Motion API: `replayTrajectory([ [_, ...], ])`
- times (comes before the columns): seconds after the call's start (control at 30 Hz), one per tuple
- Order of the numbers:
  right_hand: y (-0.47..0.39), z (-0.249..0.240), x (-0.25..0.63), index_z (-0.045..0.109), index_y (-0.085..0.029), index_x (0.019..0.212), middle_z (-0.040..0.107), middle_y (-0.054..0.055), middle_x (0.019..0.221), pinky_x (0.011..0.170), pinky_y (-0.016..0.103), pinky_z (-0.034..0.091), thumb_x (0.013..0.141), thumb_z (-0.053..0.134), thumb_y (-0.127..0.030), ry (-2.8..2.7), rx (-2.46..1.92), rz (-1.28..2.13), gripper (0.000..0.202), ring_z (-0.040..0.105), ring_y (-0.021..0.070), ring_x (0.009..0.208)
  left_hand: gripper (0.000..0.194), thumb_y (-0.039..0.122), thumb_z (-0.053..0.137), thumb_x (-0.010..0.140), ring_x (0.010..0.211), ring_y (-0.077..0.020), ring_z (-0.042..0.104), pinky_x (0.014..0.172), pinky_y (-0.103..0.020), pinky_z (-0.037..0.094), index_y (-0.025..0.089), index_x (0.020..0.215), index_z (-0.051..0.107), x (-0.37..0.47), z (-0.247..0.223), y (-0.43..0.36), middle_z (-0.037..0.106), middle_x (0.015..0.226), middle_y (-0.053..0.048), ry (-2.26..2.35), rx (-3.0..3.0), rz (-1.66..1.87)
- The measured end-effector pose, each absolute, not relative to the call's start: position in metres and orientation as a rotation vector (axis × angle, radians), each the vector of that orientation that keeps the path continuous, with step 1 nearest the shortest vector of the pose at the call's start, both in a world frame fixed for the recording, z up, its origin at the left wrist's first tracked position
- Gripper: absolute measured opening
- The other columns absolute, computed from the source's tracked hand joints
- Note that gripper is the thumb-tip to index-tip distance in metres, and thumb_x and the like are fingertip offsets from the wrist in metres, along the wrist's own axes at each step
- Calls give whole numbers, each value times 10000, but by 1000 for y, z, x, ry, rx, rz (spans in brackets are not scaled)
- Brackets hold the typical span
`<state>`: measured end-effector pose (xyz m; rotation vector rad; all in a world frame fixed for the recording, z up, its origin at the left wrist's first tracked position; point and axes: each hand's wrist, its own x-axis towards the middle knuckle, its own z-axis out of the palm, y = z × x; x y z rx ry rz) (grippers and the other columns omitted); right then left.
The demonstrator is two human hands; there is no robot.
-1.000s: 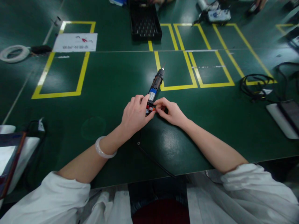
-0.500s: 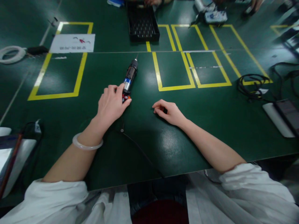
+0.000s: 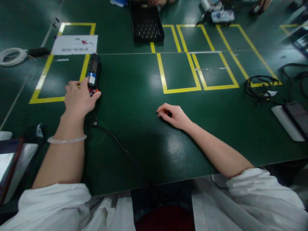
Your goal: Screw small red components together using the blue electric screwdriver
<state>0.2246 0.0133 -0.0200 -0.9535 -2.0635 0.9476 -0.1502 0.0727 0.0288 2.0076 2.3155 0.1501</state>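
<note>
My left hand [image 3: 79,98] is closed around the rear end of an electric screwdriver [image 3: 93,69], which has a black body, a blue and silver band and red-orange parts by my thumb. Its nose points away from me, close to a yellow tape outline [image 3: 83,71]. From its back end a dark cable [image 3: 120,144] runs over the green table [image 3: 134,122] towards the front edge. My right hand [image 3: 175,116] rests on the table with its fingers curled; whether anything is inside them is hidden.
A black tray [image 3: 148,25] stands at the far side near another person's hand [image 3: 156,2]. A white printed sheet [image 3: 75,45] and a white coil [image 3: 13,56] lie at the left. Coiled black cable [image 3: 258,88] and a dark-screened device [image 3: 297,117] are at the right.
My left hand has moved left with the electric screwdriver, from the table's middle to the left tape outline, its cable trailing. My right hand has stayed in place.
</note>
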Motion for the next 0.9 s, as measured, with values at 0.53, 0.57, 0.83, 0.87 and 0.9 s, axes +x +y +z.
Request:
replayTrajectory([
  [0.53, 14, -21, 224, 664, -181, 1021, 755, 37, 883, 759, 272, 511, 933, 571, -187, -2087, -953, 944, 128, 683, 155, 797, 411, 459, 585, 943, 1297, -374, 436, 1019, -523, 448, 133, 1194, 596, -152, 17, 63, 456, 1413, -134, 2344, 2124, 457],
  [0.57, 14, -21, 224, 665, -179, 1020, 756, 40, 884, 759, 272, 511, 934, 572, -189, -2086, -955, 946, 127, 683, 156, 798, 387, 432, 577, 948, 1287, -367, 448, 1012, -521, 456, 125, 1182, 605, -152, 18, 63, 469, 1408, -137, 2356, 2125, 452],
  [0.83, 15, -22, 223, 666, -176, 1029, 747, 42, 877, 748, 272, 500, 938, 569, -201, -2106, -972, 931, 135, 663, 155, 784, 373, 392, 451, 1045, 1236, -286, 501, 1074, -489, 426, 105, 1218, 614, -143, 18, 66, 588, 1350, -97, 2279, 2186, 614],
  [0.87, 15, -22, 223, 666, -177, 1028, 745, 42, 879, 748, 274, 500, 938, 571, -203, -2108, -974, 930, 134, 662, 157, 786, 368, 389, 458, 1044, 1198, -261, 532, 1081, -474, 427, 106, 1224, 612, -136, 16, 68, 620, 1302, -88, 2176, 2174, 672],
  [0.9, 15, -22, 223, 665, -179, 1026, 742, 42, 879, 748, 276, 500, 937, 572, -205, -2109, -975, 930, 132, 663, 159, 788, 366, 389, 470, 1039, 1138, -237, 573, 1067, -456, 449, 106, 1223, 612, -127, 15, 68, 653, 1237, -84, 2033, 2128, 743],
])
